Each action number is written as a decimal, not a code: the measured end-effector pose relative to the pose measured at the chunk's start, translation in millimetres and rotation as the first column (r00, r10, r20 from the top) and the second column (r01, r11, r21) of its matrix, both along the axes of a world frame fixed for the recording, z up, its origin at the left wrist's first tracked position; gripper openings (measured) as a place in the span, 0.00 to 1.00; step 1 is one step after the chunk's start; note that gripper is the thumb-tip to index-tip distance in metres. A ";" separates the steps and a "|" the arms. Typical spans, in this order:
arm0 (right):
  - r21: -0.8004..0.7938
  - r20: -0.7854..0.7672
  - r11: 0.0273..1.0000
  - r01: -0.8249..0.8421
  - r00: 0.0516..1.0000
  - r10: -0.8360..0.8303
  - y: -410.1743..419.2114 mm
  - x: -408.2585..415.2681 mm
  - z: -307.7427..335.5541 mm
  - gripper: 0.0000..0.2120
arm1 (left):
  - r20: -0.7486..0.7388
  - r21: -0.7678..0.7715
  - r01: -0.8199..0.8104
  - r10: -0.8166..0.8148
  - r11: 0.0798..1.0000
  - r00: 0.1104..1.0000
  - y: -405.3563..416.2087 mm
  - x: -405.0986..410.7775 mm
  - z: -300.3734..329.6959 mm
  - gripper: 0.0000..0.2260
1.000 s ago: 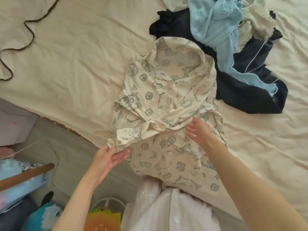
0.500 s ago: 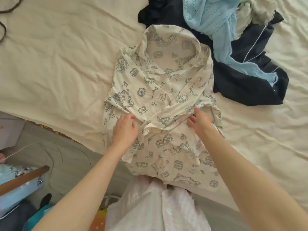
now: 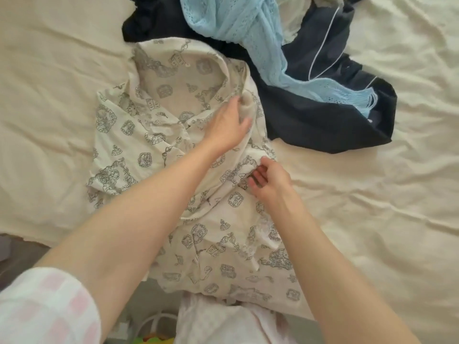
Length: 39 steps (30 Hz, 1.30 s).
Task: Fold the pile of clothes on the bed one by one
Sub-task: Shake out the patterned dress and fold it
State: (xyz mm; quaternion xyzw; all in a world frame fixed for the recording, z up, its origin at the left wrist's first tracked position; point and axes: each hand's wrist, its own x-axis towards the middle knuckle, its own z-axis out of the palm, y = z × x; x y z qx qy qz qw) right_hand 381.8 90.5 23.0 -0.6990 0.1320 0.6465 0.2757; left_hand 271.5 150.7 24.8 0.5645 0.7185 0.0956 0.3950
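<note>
Bed: cream sheet point(image 3: 62, 100), wrinkled, with wide bare stretches left of the shirt and at far right; its near edge runs along the lower left, with grey floor point(image 3: 22, 254) beyond.
Shirt: one cream collared shirt with grey printed motifs point(image 3: 139, 145), lying flat near the bed's edge, collar away from the person, hem hanging toward the person's body.
Pile: just beyond and right of the shirt, touching its collar side; one dark navy garment with thin white piping point(image 3: 323, 115) at the bottom, one light blue open-knit garment point(image 3: 238, 28) draped over it, and a pale cloth at the top edge, mostly cut off.
Left grip: left hand point(image 3: 229, 125) reaches across the shirt to its right shoulder area, fingers curled into a bunched fold of the fabric below the collar.
Right grip: right hand point(image 3: 269, 180) at the shirt's right side, thumb and fingers pinching a raised fold of the cloth.
Sleeve: one pink-and-white checked sleeve point(image 3: 47, 309) on the left upper arm.
Hands: two, both on the shirt, apart from each other.
</note>
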 end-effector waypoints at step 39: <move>0.011 0.079 0.835 -0.551 0.832 0.548 -150.6 -91.0 17.2 0.11 | 0.099 -0.150 -0.288 0.305 0.946 0.947 -189.2 -141.4 2.0 0.06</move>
